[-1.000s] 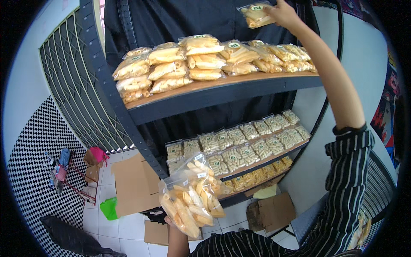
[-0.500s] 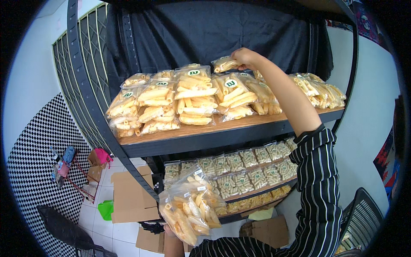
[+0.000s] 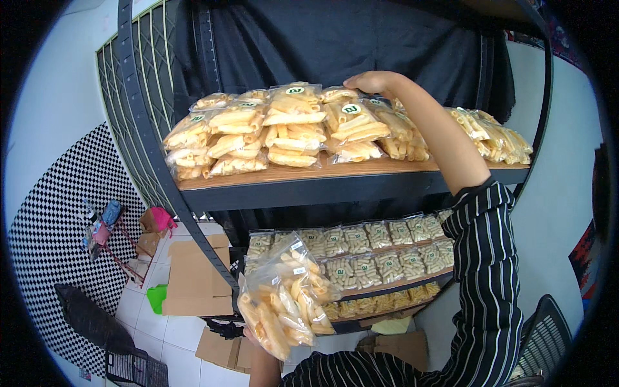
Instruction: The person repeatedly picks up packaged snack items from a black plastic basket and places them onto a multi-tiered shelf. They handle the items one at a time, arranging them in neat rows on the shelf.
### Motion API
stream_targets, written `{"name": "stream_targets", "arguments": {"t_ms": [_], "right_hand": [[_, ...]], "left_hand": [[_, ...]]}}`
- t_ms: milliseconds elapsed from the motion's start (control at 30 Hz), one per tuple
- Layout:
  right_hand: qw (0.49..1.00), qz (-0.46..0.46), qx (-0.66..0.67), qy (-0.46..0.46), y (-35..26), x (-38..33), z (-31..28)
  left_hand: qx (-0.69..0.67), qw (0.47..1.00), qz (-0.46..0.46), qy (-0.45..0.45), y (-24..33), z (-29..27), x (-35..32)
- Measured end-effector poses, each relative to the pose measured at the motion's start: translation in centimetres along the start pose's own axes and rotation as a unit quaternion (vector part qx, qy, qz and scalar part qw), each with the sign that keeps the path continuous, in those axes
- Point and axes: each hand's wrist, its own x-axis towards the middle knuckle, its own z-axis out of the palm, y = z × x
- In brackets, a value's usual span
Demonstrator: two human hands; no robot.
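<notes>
The fingers [image 3: 358,81] of the right hand [image 3: 374,82] curl down over the top of a clear snack bag [image 3: 338,94] that lies on the rearmost stack of the upper shelf [image 3: 335,177], near the middle of its back edge — they press on the bag's top, though whether they pinch it or only rest on it I cannot tell. The striped sleeve [image 3: 485,258] rises from the lower right, and the bare forearm crosses in front of the bags at the shelf's right half.

The left hand [image 3: 258,342] is low, in front of the lower shelf's left end, mostly hidden behind a bundle of snack bags [image 3: 284,297] — its fingers are closed under the bundle and hold it up. The bags in it are clear, filled with pale yellow sticks.

More stacked bags [image 3: 238,135] fill the upper shelf from its left edge to its right corner. The lower shelf [image 3: 400,284] carries rows of smaller packets [image 3: 361,255]. On the tiled floor at the left lie flattened cardboard boxes [image 3: 193,277] and a green dustpan [image 3: 157,298].
</notes>
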Motion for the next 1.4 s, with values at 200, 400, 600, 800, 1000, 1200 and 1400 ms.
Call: {"name": "stream_targets", "arguments": {"t_ms": [200, 400, 600, 800, 1000, 1200, 1400], "right_hand": [[0.87, -0.288, -0.05, 0.398, -3.5, -10.9, 1.2], [0.734, -0.629, -0.203, 0.157, -6.6, -25.8, 13.7], [0.695, -0.678, -0.204, 0.127, -5.1, -28.3, 21.1], [0.594, -0.678, -0.243, 0.359, -4.1, -27.7, 17.3], [0.719, -0.386, -0.158, 0.556, -3.3, -22.5, 6.3], [0.8, -0.332, -0.156, 0.474, -2.5, -15.7, 4.8], [0.854, -0.324, -0.103, 0.393, -3.1, -14.6, 6.7]], "left_hand": [[-0.073, 0.997, -0.01, 0.02, 0.3, -0.4, -2.6], [-0.168, 0.984, -0.062, 0.01, 0.5, -0.9, -3.8], [-0.314, 0.935, -0.16, 0.029, 0.0, -0.2, -3.8], [-0.373, 0.907, -0.189, 0.043, 0.8, -0.4, -5.4], [-0.377, 0.91, -0.164, 0.05, 2.0, -2.1, -7.0], [-0.236, 0.967, -0.059, 0.075, 2.2, 0.3, -6.4], [-0.22, 0.974, -0.044, 0.014, 2.5, -1.9, -7.2]]}}
